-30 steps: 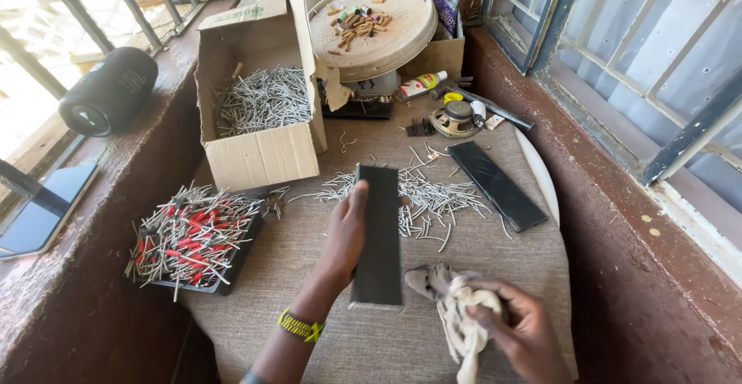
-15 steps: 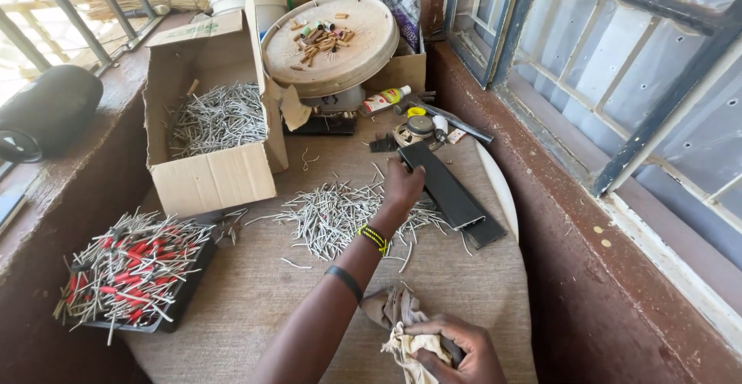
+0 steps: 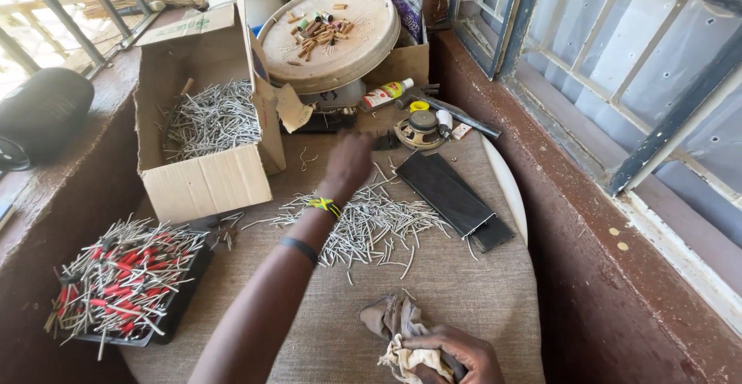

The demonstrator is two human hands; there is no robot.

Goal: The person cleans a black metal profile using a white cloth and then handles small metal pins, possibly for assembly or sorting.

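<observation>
Rag (image 3: pixel 406 338) bunched in our right hand (image 3: pixel 452 353) at the table's near edge; our empty left hand (image 3: pixel 348 164) hovers loosely curled over scattered metal pins (image 3: pixel 371 225), black strips (image 3: pixel 452 198) lying just right.

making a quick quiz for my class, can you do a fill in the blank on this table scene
1. The right hand near the bottom edge grips a crumpled ____.
2. The left hand reaches out above a loose pile of thin metal pins that lies on the ____.
3. The cardboard box holds a heap of ____ pins.
4. The pins in the black tray at the left have ____ sleeves.

Missing words: cloth; table; grey metal; red
</observation>
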